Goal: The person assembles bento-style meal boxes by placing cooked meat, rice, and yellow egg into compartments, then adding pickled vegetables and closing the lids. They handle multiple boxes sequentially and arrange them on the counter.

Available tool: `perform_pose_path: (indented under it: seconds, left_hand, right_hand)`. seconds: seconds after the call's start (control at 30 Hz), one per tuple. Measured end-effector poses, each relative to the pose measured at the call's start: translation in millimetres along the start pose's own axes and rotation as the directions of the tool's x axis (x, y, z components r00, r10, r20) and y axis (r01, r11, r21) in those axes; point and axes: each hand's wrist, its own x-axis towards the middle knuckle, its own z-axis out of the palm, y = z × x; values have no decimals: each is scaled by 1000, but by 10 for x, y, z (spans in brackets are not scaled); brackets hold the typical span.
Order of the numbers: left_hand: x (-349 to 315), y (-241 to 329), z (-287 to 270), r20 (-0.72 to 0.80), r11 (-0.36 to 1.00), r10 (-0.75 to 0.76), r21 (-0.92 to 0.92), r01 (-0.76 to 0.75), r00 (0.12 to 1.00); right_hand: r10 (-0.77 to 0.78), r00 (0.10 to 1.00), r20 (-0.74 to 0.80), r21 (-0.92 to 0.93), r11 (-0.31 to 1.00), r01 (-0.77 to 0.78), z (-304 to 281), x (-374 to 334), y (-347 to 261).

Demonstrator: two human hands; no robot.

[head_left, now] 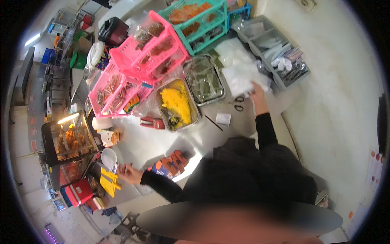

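My right hand (257, 97) reaches to the far right, its fingers closed at the near edge of a stack of white plastic bags (240, 79). On the left, my left hand (131, 175) hovers with its fingers apart, and I see nothing in it. Close by it are a yellow cutting board (107, 184) with yellow-handled tools on top and a round white bowl (109, 157). Between my arms, a metal tray of yellow food (177, 101) stands beside another tray of dark green pieces (203, 79). A small white paper packet (223, 118) lies in front of them.
Pink baskets (148, 46) and a teal basket (199, 24) of packaged food line the back. A grey divided box (271, 51) sits by the right wall. A red stapler-like tool (152, 123), brown-and-blue cartons (170, 163) and a lit food warmer (70, 140) are leftward.
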Motion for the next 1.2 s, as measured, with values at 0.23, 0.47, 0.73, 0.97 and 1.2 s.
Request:
perform_pose_path:
  seconds: [0.23,0.47,0.73,0.97,1.2]
  left_hand:
    - [-950,1092,1431,525,894,32,-396,211,850]
    - [-2086,1745,1982,885,932,37,-198,304,464]
    - [-2836,1783,1887,978,978,46,-85,189,202]
    - [-2871,1682,1777,955,977,118,-161,142,270]
    - [-2659,1405,1565,937,986,66,-114,120,344]
  right_hand:
    - [312,899,308,417,805,-422,897,858,-1168]
    - [466,839,280,-131,884,-448,433,1161,-772]
    - [-290,811,508,-852,-29,523,-922,196,-107]
    - [270,902,338,-828,541,148,-822,44,-244]
    - [-176,560,810,-552,97,828,-42,340,-1601]
